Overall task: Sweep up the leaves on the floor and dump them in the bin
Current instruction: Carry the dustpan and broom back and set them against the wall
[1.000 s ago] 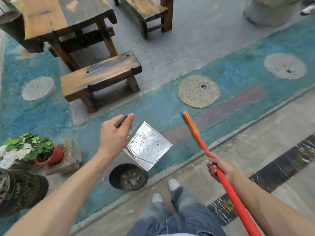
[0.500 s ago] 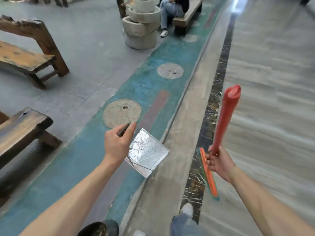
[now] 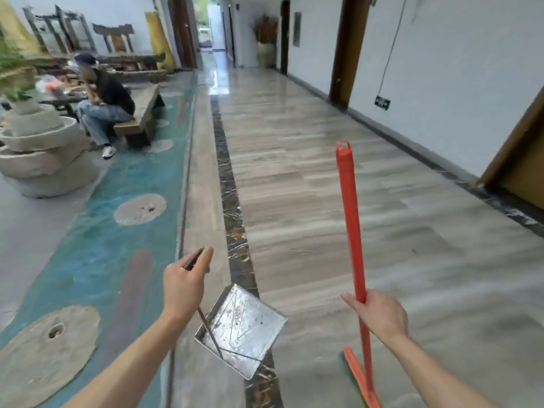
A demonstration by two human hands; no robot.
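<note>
My left hand (image 3: 184, 285) grips the thin dark handle of a metal dustpan (image 3: 243, 329), which hangs low over the floor and looks empty. My right hand (image 3: 379, 315) holds the orange broom (image 3: 351, 231) upright by its handle, with the orange and green broom head down by the bottom edge. The black bin and the leaves are out of view.
A long corridor of pale striped floor (image 3: 323, 187) runs ahead, with a white wall (image 3: 441, 69) and wooden door frames on the right. On the left are a teal painted strip with round stone discs (image 3: 139, 209), a stacked stone planter (image 3: 41, 154) and a person seated on a bench (image 3: 103, 107).
My view has swung up and right, away from the black bin and wooden benches and down the corridor. The broom went from pointing forward and down to upright. Both hands kept their grips.
</note>
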